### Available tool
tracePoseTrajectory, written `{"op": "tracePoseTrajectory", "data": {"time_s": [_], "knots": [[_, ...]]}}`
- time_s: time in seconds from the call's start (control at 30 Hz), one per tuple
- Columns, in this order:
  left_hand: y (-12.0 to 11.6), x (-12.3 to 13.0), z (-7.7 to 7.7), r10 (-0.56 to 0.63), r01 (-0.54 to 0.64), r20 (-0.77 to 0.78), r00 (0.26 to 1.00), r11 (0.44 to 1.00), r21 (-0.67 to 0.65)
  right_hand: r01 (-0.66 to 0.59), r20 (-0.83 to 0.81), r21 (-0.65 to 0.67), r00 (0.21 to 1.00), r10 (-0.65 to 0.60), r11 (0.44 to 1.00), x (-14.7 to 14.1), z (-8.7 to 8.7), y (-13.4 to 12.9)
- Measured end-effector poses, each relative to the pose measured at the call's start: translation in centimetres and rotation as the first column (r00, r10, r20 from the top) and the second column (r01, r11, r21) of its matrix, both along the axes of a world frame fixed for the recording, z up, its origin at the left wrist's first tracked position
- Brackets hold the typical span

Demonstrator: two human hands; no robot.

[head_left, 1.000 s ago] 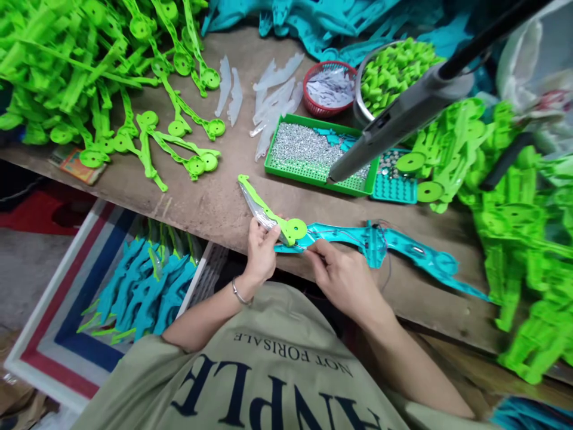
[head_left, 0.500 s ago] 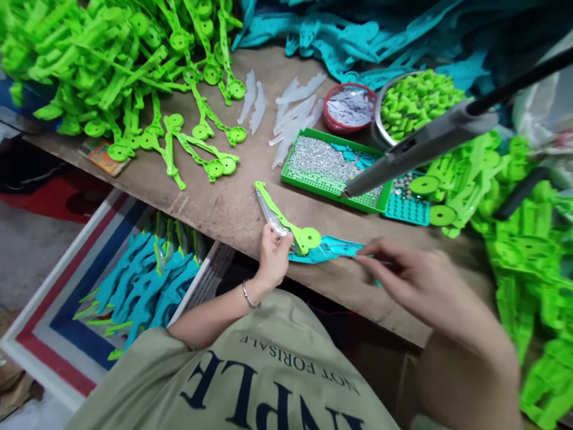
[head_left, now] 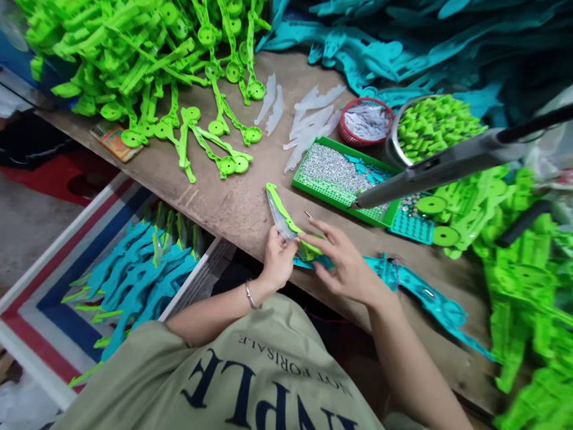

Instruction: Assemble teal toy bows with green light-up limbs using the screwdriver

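My left hand [head_left: 278, 257] pinches a light-green plastic arm [head_left: 282, 209], with a clear blade-shaped piece [head_left: 280, 222] along its side. Over the arm's round end lies my right hand [head_left: 347, 263], thumb on one side and fingers on the other, hiding most of the disc. A small thin metal piece [head_left: 308, 214] shows by the right fingertips; whether it is held I cannot tell. Beneath both hands a long teal plastic part [head_left: 425, 289] lies along the table's front edge, with thin wires near its middle.
A green tray [head_left: 329, 167] of small metal pieces stands ahead, beside a red basket [head_left: 364, 122] and a metal bowl [head_left: 439, 128] of green parts. A grey powered screwdriver [head_left: 425, 170] hangs over the tray. Green parts [head_left: 134, 54] heap at left; assembled teal pieces [head_left: 147, 269] fill a lower box.
My right hand has moved left from the teal part to the green arm's round end. More of the teal part now shows at right. My left hand keeps its hold.
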State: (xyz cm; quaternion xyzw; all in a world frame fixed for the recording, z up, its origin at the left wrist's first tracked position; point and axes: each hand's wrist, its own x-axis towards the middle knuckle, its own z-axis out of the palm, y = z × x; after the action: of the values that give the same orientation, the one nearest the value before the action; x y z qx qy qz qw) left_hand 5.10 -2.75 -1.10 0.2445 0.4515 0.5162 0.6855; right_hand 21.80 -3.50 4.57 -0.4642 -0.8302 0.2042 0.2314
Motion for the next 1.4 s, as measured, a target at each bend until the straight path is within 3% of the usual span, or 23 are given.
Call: {"op": "tracePoseTrajectory", "data": {"time_s": [0.13, 0.33, 0.43, 0.63, 1.0, 1.17, 1.23, 1.3, 1.4], "knots": [[0.0, 0.0, 0.1, -0.004, 0.004, 0.017, 1.0, 1.0, -0.001, -0.106, -0.044, -0.11, 0.994, 0.102, 0.988, -0.3, 1.2, 0.6], [0.1, 0.1, 0.4, -0.014, 0.015, 0.031, 0.999, 1.0, -0.02, -0.036, -0.187, -0.013, 0.982, 0.033, 0.999, 0.4, 3.1, 2.1], [0.2, 0.1, 0.6, -0.007, 0.008, 0.057, 0.998, 1.0, -0.012, -0.038, -0.191, -0.029, 0.981, 0.032, 0.999, 0.1, 3.9, 2.7], [0.2, 0.0, 0.8, -0.013, 0.015, 0.067, 0.998, 1.0, -0.026, -0.007, -0.189, -0.071, 0.982, -0.006, 0.997, -0.2, 4.1, 2.7], [0.2, 0.0, 0.9, 0.0, 0.0, 0.133, 0.991, 1.0, 0.0, 0.045, -0.221, 0.049, 0.975, -0.033, 0.998, -1.7, 5.4, 3.4], [0.2, 0.0, 1.1, -0.003, 0.006, 0.142, 0.99, 1.0, -0.023, 0.032, -0.23, 0.03, 0.973, -0.024, 0.999, -1.6, 5.6, 3.9], [0.2, -0.1, 1.1, -0.005, 0.011, 0.119, 0.993, 0.999, -0.049, 0.068, -0.258, -0.017, 0.963, -0.07, 0.998, -1.4, 5.5, 4.0], [0.2, -0.2, 1.0, -0.014, 0.021, 0.098, 0.995, 0.997, -0.068, 0.19, -0.302, -0.09, 0.93, -0.209, 0.978, -1.3, 5.2, 4.2], [0.3, -0.3, 1.0, -0.021, 0.027, 0.085, 0.996, 0.997, -0.07, 0.463, -0.377, -0.157, 0.788, -0.486, 0.872, -1.9, 4.8, 4.8]]}}
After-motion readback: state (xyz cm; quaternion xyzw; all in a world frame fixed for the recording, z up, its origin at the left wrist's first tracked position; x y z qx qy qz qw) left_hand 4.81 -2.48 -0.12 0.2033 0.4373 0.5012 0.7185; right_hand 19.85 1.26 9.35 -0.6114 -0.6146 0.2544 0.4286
